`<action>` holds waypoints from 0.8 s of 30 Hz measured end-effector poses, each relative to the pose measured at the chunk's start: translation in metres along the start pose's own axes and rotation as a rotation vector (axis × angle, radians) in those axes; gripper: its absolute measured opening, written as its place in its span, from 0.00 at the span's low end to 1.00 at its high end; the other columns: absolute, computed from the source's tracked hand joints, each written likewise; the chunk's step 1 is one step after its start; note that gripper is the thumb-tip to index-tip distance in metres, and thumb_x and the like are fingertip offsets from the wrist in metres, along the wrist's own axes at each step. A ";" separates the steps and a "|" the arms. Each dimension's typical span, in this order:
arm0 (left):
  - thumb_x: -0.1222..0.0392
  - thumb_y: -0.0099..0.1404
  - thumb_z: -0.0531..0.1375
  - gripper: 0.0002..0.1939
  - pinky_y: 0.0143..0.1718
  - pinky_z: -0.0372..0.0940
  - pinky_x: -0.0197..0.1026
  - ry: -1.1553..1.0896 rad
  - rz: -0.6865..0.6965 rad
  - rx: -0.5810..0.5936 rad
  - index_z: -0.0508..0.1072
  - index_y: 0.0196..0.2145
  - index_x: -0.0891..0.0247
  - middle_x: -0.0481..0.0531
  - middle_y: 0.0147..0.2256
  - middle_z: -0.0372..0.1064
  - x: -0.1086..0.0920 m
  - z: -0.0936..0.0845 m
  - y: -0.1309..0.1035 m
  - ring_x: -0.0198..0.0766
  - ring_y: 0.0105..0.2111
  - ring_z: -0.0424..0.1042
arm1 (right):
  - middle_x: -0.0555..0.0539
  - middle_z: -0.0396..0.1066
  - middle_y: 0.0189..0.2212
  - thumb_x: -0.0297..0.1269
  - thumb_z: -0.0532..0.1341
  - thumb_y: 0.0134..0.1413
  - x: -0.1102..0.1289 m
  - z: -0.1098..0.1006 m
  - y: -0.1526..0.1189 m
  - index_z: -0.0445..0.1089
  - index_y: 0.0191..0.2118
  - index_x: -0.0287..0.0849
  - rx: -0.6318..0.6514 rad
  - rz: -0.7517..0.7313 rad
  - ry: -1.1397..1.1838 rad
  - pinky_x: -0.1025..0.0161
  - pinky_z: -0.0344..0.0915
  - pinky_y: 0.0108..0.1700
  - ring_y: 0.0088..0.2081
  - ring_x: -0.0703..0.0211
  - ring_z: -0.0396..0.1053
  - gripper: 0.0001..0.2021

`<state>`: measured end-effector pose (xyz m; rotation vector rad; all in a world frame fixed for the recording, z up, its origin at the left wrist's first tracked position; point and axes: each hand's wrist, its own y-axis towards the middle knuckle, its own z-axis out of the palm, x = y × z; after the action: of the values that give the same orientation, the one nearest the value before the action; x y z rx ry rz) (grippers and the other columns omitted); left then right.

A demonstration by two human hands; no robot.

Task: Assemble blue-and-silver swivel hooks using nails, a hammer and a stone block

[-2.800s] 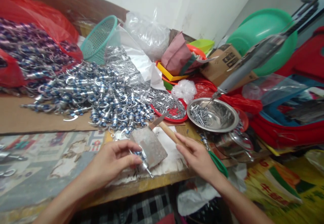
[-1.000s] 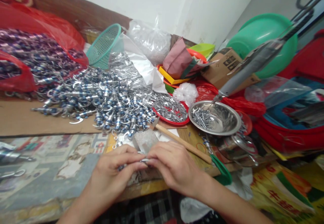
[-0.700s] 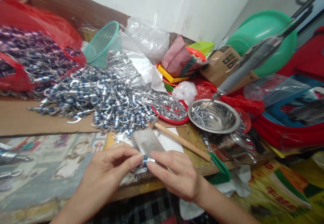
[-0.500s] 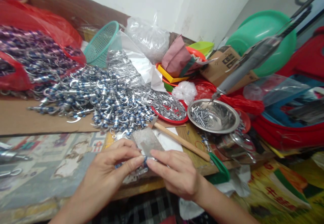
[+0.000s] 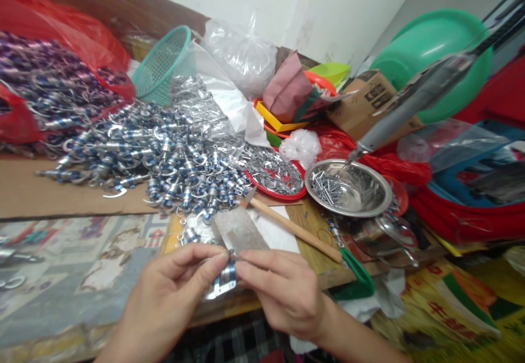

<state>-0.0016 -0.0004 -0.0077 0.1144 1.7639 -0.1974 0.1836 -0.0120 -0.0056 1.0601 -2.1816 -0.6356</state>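
My left hand (image 5: 174,286) and my right hand (image 5: 285,289) meet close to the bench's front edge. Between their fingertips is a small silver metal fitting (image 5: 225,274) with blue bands, which both hands pinch. A flat metal tab with a number on it sticks out below the fingers. Part of the fitting is hidden behind my thumbs and fingers. Just beyond the hands lies a grey metal block (image 5: 240,229). A hammer with a wooden handle (image 5: 295,229) rests to its right. Behind is a large heap of similar blue-banded fittings (image 5: 164,155).
A red tray (image 5: 283,195) of small metal pieces and a steel bowl (image 5: 365,188) of pins stand behind the hammer. Over the bowl hangs a grey powered tool (image 5: 410,106). A green mesh basket (image 5: 162,68) and a red bag (image 5: 65,13) of fittings are at the back left.
The fitting has been turned between my fingers, so its blue bands and numbered tab show more. My left hand has shifted slightly to the right and downward.
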 end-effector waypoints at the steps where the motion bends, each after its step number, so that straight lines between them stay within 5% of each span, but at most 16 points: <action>1: 0.53 0.56 0.59 0.09 0.30 0.69 0.33 0.018 0.020 -0.028 0.77 0.27 0.58 0.47 0.26 0.78 0.000 0.000 -0.001 0.39 0.28 0.75 | 0.39 0.75 0.38 0.22 0.53 0.53 0.000 -0.002 0.000 0.70 0.42 0.35 0.005 -0.044 -0.063 0.65 0.70 0.32 0.33 0.59 0.73 0.13; 6: 0.59 0.58 0.58 0.06 0.34 0.68 0.33 0.243 0.244 -0.154 0.75 0.28 0.59 0.48 0.29 0.77 0.004 0.002 -0.007 0.38 0.30 0.75 | 0.38 0.75 0.38 0.25 0.50 0.56 -0.001 -0.008 0.002 0.71 0.41 0.35 0.045 -0.145 -0.190 0.63 0.67 0.27 0.28 0.59 0.71 0.13; 15: 0.71 0.62 0.54 0.08 0.45 0.63 0.30 0.573 0.788 -0.296 0.70 0.37 0.65 0.53 0.36 0.72 0.026 0.009 -0.012 0.33 0.37 0.72 | 0.41 0.73 0.32 0.26 0.58 0.53 0.011 0.001 0.015 0.73 0.36 0.35 -0.060 0.362 0.287 0.63 0.68 0.38 0.35 0.59 0.70 0.07; 24: 0.70 0.64 0.53 0.09 0.52 0.54 0.24 0.575 0.878 -0.273 0.68 0.42 0.68 0.53 0.40 0.69 0.018 0.011 -0.016 0.28 0.42 0.69 | 0.43 0.70 0.28 0.24 0.54 0.55 0.015 0.004 0.012 0.67 0.31 0.37 -0.036 0.282 0.158 0.60 0.63 0.35 0.33 0.58 0.67 0.06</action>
<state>0.0024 -0.0184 -0.0260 0.7853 2.1093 0.7765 0.1678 -0.0170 0.0043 0.7384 -2.1193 -0.4455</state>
